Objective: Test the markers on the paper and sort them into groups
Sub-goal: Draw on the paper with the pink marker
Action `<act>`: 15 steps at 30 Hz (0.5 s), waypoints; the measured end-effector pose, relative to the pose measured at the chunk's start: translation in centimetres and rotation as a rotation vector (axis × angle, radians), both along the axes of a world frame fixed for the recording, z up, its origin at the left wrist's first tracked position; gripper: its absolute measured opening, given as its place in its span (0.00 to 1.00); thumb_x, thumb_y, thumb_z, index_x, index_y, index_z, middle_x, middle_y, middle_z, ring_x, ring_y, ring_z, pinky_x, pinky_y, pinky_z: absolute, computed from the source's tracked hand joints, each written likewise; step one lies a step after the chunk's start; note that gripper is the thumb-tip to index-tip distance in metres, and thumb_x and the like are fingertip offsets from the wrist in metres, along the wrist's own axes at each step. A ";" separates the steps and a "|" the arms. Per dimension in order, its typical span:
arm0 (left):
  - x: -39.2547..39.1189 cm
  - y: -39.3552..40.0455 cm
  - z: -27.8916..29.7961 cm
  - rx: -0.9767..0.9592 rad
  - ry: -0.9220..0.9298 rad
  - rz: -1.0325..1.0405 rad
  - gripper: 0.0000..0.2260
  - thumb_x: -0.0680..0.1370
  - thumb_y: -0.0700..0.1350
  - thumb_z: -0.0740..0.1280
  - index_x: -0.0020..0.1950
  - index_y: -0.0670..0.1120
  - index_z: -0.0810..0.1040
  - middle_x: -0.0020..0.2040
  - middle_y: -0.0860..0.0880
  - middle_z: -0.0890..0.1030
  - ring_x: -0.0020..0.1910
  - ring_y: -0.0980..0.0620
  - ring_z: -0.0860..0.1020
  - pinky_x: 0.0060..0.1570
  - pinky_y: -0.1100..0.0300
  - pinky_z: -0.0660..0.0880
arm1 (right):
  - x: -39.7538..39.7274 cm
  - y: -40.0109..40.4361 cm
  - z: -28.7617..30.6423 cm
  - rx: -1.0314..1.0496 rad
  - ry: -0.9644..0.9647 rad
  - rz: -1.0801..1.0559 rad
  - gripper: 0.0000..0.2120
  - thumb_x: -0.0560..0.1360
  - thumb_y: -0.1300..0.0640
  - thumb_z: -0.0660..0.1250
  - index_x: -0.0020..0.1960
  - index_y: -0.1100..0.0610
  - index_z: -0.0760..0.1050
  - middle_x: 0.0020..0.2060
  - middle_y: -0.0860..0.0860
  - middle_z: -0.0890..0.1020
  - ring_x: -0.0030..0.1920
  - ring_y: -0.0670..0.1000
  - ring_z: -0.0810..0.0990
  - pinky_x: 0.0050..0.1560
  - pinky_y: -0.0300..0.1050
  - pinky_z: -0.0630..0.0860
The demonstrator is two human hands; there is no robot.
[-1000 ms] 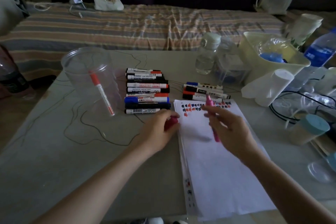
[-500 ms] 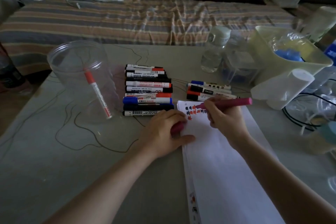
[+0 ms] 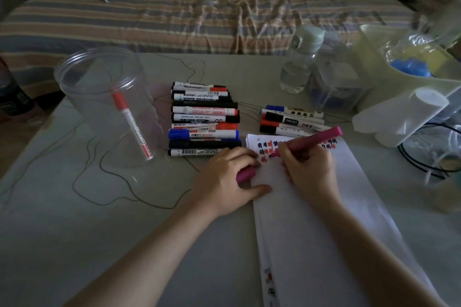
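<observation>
A grey table [image 3: 74, 232] is seen in dim light, with a striped bed cover [image 3: 174, 22] behind it. A clear plastic tub [image 3: 104, 97] holding one red marker [image 3: 132, 126] stands well left of the hands. A stack of white paper [image 3: 324, 219] is laid under the right hand [image 3: 310, 172], whose fingers are curled round a pink marker [image 3: 311, 141]; its tip is set against the sheet just left of those fingertips, among small red, blue and black test marks [image 3: 265, 149]. The pink cap [image 3: 245, 174] is gripped in the curled fingers of the left hand [image 3: 225, 179], whose thumb is pressed on the paper's left edge. A big group of markers [image 3: 204, 119] is lined up just beyond the left knuckles, a small group [image 3: 291, 121] just beyond the right fingers. A water bottle [image 3: 299, 65] and a pale bin [image 3: 404, 75] are placed further right. The marks are perhaps characters, too small to be read. Most of the cap is hidden by the fingers.
</observation>
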State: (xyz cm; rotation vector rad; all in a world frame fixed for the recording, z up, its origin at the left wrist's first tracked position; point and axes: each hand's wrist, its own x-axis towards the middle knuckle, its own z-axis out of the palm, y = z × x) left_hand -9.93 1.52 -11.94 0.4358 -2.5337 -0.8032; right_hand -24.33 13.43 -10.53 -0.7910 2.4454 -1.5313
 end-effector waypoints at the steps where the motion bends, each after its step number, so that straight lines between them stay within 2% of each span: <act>1: 0.0 0.0 0.0 0.002 -0.002 -0.001 0.27 0.67 0.68 0.68 0.56 0.51 0.82 0.59 0.59 0.77 0.56 0.57 0.75 0.58 0.57 0.73 | 0.0 0.0 0.0 -0.002 -0.008 0.004 0.06 0.74 0.50 0.72 0.38 0.48 0.79 0.30 0.46 0.83 0.30 0.43 0.81 0.35 0.42 0.79; 6: -0.1 0.0 -0.1 0.014 0.014 0.003 0.26 0.66 0.67 0.69 0.55 0.50 0.82 0.59 0.58 0.78 0.56 0.56 0.76 0.58 0.55 0.74 | 0.3 -0.1 0.1 -0.002 -0.017 0.016 0.06 0.74 0.50 0.71 0.40 0.51 0.81 0.30 0.46 0.83 0.28 0.41 0.80 0.30 0.34 0.74; 10: 0.0 0.0 -0.1 0.016 -0.001 0.003 0.26 0.66 0.67 0.68 0.56 0.51 0.82 0.59 0.59 0.77 0.57 0.57 0.75 0.58 0.57 0.74 | 0.0 -0.1 0.0 0.014 0.010 -0.021 0.07 0.74 0.50 0.71 0.41 0.52 0.82 0.30 0.45 0.83 0.29 0.41 0.81 0.33 0.34 0.75; 15: -0.2 0.0 -0.2 0.009 0.005 0.005 0.26 0.66 0.67 0.69 0.55 0.50 0.82 0.59 0.58 0.78 0.56 0.56 0.76 0.58 0.56 0.74 | 0.1 0.0 0.0 0.018 0.057 0.043 0.05 0.74 0.51 0.72 0.41 0.51 0.81 0.32 0.42 0.82 0.34 0.36 0.80 0.34 0.26 0.72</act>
